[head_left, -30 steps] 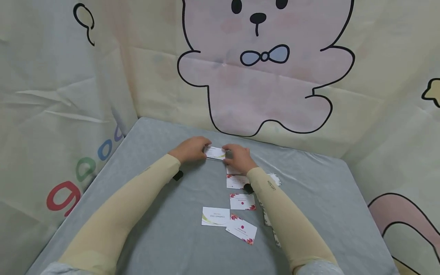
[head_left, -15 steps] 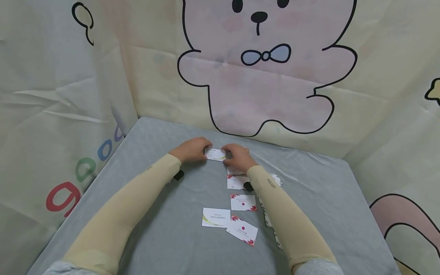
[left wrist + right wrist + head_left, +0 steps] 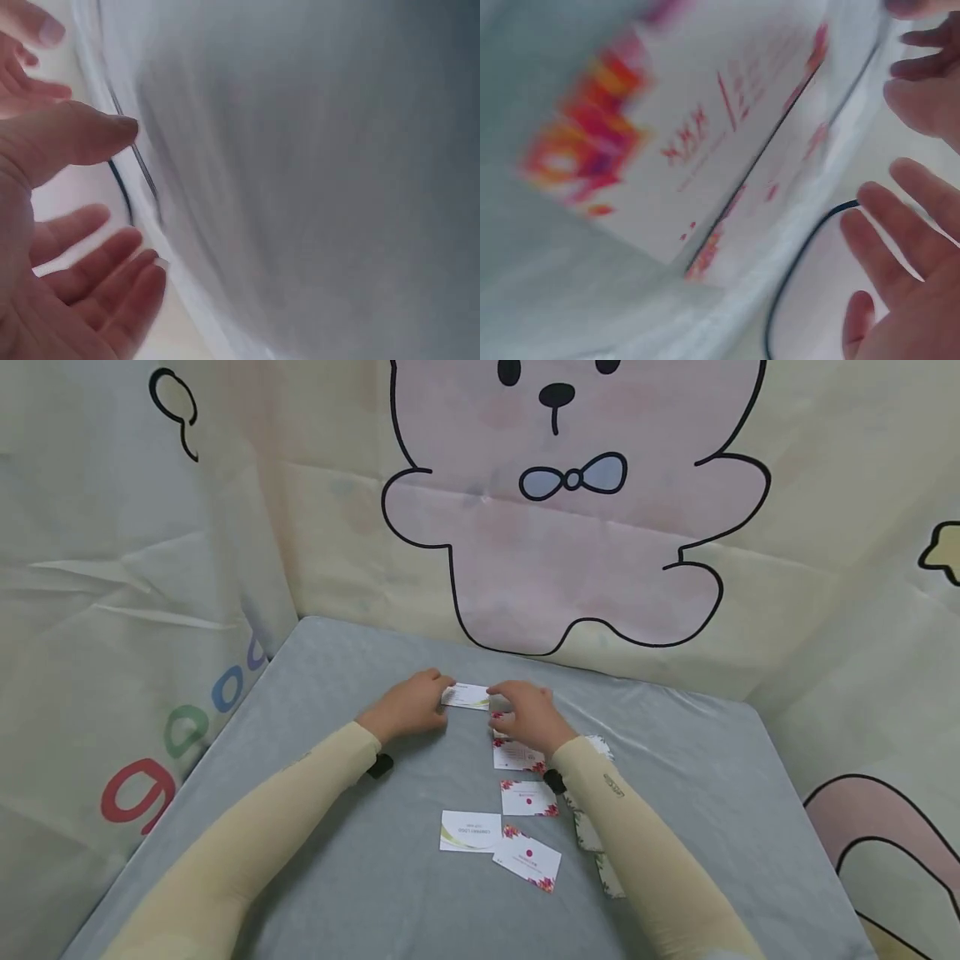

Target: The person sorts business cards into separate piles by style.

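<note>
Two hands work near the rear edge of a table (image 3: 352,868) covered in grey cloth. A white card with a yellow-green curve (image 3: 467,697) lies between them, its long side running across the table.

Left hand (image 3: 407,707): positioned at the left end of the card. Thumb and fingers stand apart, with the fingertips close to the card's upper left corner; whether they touch it cannot be told.

Right hand (image 3: 531,717): positioned at the right end of the card. Thumb and fingers stand apart, clasping nothing; contact with the card's edge cannot be confirmed.

Cards with red flowers (image 3: 517,754) lie beneath and just in front of the right hand, partly hidden by it. Nearer the person, a single red-flowered card (image 3: 528,798) lies roughly square to the table. Below it, a tilted red-flowered card (image 3: 527,859) meets the lower right corner of a second white card with a green curve (image 3: 470,832). Leaf-edged cards (image 3: 588,833) are partly covered by the right forearm.

Both arms wear beige sleeves (image 3: 251,852); a black item (image 3: 381,766) shows under each wrist. Behind the table hangs a pale backdrop (image 3: 337,543) printed with a pink bear (image 3: 577,560) in a blue bow tie.
</note>
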### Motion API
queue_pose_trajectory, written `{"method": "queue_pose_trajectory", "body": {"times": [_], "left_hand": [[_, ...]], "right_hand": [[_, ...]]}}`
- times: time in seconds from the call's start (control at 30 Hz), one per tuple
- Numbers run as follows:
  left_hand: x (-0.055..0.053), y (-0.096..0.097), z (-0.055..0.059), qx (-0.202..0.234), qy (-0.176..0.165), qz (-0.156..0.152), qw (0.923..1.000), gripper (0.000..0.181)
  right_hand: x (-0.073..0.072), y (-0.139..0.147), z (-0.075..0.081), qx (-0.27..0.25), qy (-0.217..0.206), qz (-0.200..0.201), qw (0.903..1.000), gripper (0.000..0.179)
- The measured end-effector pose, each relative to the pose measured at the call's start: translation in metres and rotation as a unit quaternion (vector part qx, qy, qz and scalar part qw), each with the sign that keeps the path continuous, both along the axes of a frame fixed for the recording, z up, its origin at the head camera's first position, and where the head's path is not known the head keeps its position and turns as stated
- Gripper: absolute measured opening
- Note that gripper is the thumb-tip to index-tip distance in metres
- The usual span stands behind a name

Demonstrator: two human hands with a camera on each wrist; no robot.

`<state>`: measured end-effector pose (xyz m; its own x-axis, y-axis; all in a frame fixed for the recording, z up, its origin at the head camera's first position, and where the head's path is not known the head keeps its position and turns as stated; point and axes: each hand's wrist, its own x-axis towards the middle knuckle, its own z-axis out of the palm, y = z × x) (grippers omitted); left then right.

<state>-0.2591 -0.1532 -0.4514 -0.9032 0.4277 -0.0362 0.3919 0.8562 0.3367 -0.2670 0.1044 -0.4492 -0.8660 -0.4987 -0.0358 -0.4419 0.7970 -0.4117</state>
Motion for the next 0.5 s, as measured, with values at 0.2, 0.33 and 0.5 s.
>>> {"method": "queue_pose_trajectory", "body": {"times": [0.2, 0.33, 0.5], "left_hand": [[0.073, 0.009, 0.007, 0.019, 0.017, -0.04, 0.9989, 0.068], [0.121, 0.011, 0.007, 0.039, -0.008, -0.052, 0.9978, 0.067], [0.157, 0.016, -0.001, 0.047, -0.008, -0.075, 0.996, 0.066]], "right_hand": [[0.065, 0.019, 0.013, 0.006, 0.038, 0.062, 0.9973, 0.056], [0.113, 0.028, 0.015, 0.007, 0.05, 0.089, 0.9948, 0.056], [0.154, 0.028, 0.005, 0.026, 0.078, 0.107, 0.9908, 0.054]]}}
